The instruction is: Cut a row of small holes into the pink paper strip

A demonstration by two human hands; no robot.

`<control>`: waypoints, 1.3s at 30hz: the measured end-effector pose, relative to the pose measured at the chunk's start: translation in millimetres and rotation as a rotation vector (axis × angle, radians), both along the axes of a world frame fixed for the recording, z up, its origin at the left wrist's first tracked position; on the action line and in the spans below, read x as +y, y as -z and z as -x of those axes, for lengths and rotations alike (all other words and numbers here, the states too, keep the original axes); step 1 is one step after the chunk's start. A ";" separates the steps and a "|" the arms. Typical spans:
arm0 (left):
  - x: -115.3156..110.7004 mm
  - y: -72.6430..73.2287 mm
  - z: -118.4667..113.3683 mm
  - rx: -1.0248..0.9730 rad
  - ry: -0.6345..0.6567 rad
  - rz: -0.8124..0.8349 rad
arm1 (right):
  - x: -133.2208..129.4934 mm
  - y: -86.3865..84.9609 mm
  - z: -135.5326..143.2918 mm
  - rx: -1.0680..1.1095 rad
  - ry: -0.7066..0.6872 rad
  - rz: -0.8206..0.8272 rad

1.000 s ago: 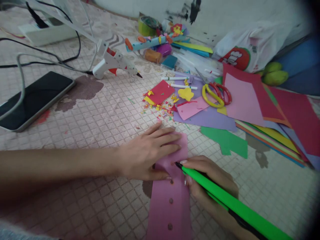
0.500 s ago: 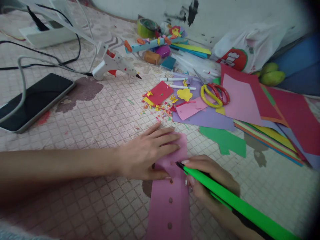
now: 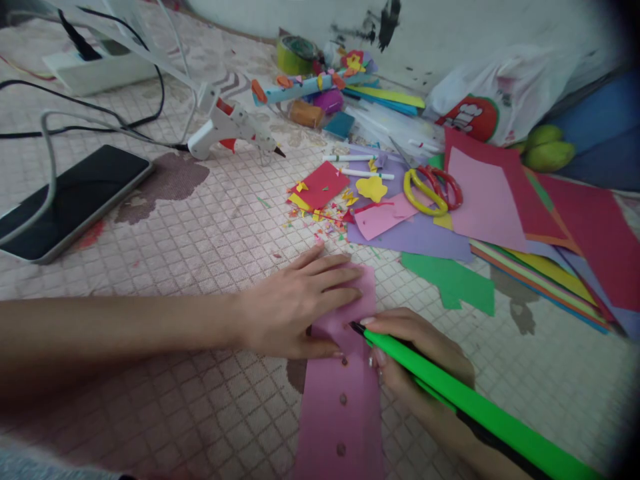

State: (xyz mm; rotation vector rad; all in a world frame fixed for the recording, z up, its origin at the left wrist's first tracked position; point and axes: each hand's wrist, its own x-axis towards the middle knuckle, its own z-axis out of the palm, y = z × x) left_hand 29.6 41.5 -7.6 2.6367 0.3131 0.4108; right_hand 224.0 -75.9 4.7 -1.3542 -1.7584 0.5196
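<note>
A long strip of pink paper [image 3: 334, 427] lies on the patterned tablecloth, with a line of small dark round holes or spots down its middle. My left hand [image 3: 295, 303] rests flat across the upper part of the strip, fingers spread. Pinched in my right hand [image 3: 425, 360] is a bright green pen [image 3: 445, 380] with a black tip. That tip touches or hovers just over the strip, beside a small mark near my left thumb; I cannot tell which. The pen's far end runs out toward the lower right corner.
Yellow and red scissors [image 3: 425, 192], paper scraps and white markers [image 3: 367, 174] lie ahead. Coloured sheets [image 3: 487, 200] are stacked at right. A glue gun [image 3: 230, 127], a phone [image 3: 75, 200] and a power strip [image 3: 100, 70] with cables occupy the left. A plastic bag [image 3: 500, 93] stands behind.
The whole view has shifted slightly. Both hands, the strip and the pen hold nearly the same places, with the pen tip still by the same mark.
</note>
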 end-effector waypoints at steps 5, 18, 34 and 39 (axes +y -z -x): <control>-0.4 -0.1 -0.2 0.021 0.001 -0.017 | 2.2 -1.0 2.2 -0.022 0.008 -0.016; 0.8 -1.1 -0.6 0.049 0.009 -0.026 | -1.8 -0.7 -3.4 0.065 -0.009 0.045; 0.8 0.1 -1.7 0.056 0.003 -0.042 | -3.3 6.1 -6.0 0.076 -0.057 0.095; 0.2 0.3 -1.0 0.060 0.002 -0.048 | 0.9 0.5 -3.2 0.025 -0.057 0.066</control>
